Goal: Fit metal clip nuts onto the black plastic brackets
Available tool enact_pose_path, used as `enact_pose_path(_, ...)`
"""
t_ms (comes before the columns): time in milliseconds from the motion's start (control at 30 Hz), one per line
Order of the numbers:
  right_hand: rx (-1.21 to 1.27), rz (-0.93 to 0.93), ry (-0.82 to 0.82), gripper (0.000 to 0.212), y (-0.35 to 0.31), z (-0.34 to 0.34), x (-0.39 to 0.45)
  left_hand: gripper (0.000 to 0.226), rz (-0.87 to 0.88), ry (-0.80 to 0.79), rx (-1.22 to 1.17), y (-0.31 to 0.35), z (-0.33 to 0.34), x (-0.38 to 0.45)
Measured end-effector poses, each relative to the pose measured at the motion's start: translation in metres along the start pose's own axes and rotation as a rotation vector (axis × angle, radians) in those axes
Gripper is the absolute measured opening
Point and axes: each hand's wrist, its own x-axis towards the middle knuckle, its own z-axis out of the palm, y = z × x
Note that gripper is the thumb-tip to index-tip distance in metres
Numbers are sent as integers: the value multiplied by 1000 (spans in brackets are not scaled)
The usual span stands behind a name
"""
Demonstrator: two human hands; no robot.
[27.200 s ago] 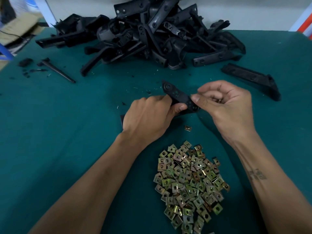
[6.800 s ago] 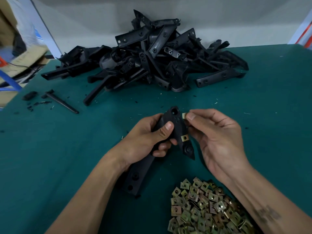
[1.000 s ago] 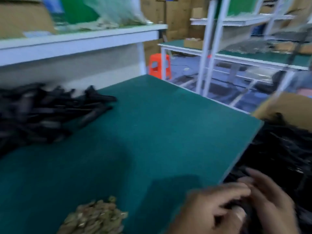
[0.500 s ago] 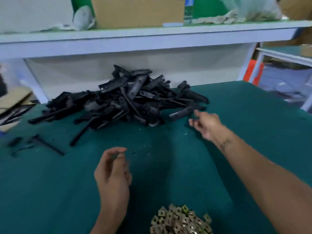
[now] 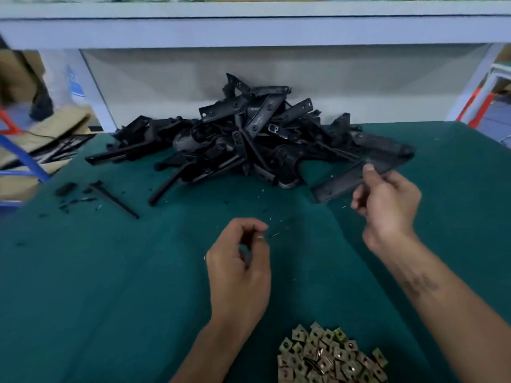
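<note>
The right hand (image 5: 385,201) pinches a long black plastic bracket (image 5: 356,176) between thumb and fingers, holding it at the right edge of the bracket pile (image 5: 249,136). The bracket's long axis runs on a slant, from its lower end toward the middle of the tabletop (image 5: 110,272) up and away to the right, where its far end blurs into the pile; whether it is fully clear of the heap cannot be told.

The left hand (image 5: 239,269) hovers over the green tabletop nearer the person, fingers loosely curled with thumb and fingertips close together. It appears to hold nothing, though a small item between the fingers cannot be ruled out.

The heap of metal clip nuts (image 5: 330,357) lies at the near edge, just right of the left forearm and closer to the left hand than to the right. So the bracket sits ahead and to the right of the left hand, the nuts behind it.

The likely next step is to bring the bracket in toward the middle, where the left hand can take its lower end and free the right to fetch a nut.
</note>
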Motion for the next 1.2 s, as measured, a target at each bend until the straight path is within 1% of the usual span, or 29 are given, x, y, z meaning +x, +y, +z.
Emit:
enact_pose_path(67, -59, -124, -168, 25, -1, -5, -39, 17, 142, -22, 246, 8, 2, -2)
enact_pose_path(100, -80, -165, -251, 28, -1, -6, -56, 23, 203, -36, 347, 13, 4, -3)
enact_pose_path(167, -82, -207, -369, 31, 1, -9, -84, 42, 258, -76, 436, 22, 8, -5)
enact_pose_path(233, -63, -239, -473, 25, 2, -9, -105, 55, 237, -119, 480, 35, 13, -7)
enact_pose_path(267, -54, -250, -540, 24, 2, -7, -113, 57, 215, -138, 484, 41, 14, -7)
enact_pose_path(333, -49, -258, -641, 32, 2, -4, -125, 51, 146, -143, 418, 53, 15, -8)
enact_pose_path(400, -86, -304, -612, 35, 2, 0, -131, 52, 102, -103, 414, 64, 15, -7)
enact_pose_path(433, -148, -357, -547, 34, 3, 0, -133, 53, 97, -115, 434, 68, 14, -8)
enact_pose_path(467, -238, -424, -475, 35, 4, 0, -133, 53, 87, -158, 421, 71, 14, -9)
enact_pose_path(500, -334, -483, -399, 36, 5, 1, -133, 51, 61, -222, 352, 74, 13, -11)
enact_pose_path(533, -382, -519, -354, 34, 3, 2, -133, 56, 23, -293, 254, 77, 13, -13)
enact_pose_path(567, -409, -548, -348, 30, 0, 2, -132, 68, -1, -346, 152, 77, 14, -14)
enact_pose_path(600, -456, -646, -382, 28, -3, 3, -131, 79, -22, -365, 64, 77, 14, -13)
enact_pose_path(633, -544, -783, -422, 27, -6, 3, -130, 81, -48, -357, -22, 75, 13, -10)
enact_pose_path(667, -612, -897, -472, 22, -7, 5, -130, 74, -69, -330, -99, 75, 11, -6)
enact_pose_path(700, -631, -946, -545, 15, -6, 7, -131, 61, -78, -274, -168, 74, 9, 0)
enact_pose_path(733, -614, -923, -649, 14, -6, 10, -130, 47, -83, -190, -229, 74, 7, 6)
enact_pose_path(767, -581, -849, -775, 24, -6, 10, -129, 36, -90, -96, -263, 73, 4, 12)
enact_pose_path(800, -564, -762, -900, 39, -5, 10, -127, 30, -91, -9, -272, 73, 1, 17)
enact_pose_path(833, -577, -694, -991, 54, -3, 9, -123, 27, -71, 61, -267, 72, -3, 22)
enact_pose_path(867, -597, -653, -1035, 60, -1, 5, -119, 24, -31, 118, -256, 72, -7, 29)
enact_pose_path(900, -598, -607, -1036, 56, 1, -1, -115, 22, 23, 165, -236, 70, -13, 35)
enact_pose_path(933, -576, -546, -1004, 45, 3, -7, -111, 19, 85, 196, -198, 70, -18, 41)
enact_pose_path(1000, -474, -375, -934, 27, 6, -25, -102, 17, 216, 211, -114, 70, -29, 52)
enact_pose_path(1067, -444, -257, -913, 23, 7, -42, -96, 17, 321, 188, -33, 67, -39, 61)
enact_pose_path(1133, -527, -209, -950, 21, 3, -55, -90, 21, 327, 170, 133, 61, -51, 68)
enact_pose_path(1200, -617, -167, -1013, 21, -1, -64, -88, 20, 259, 146, 229, 54, -61, 75)
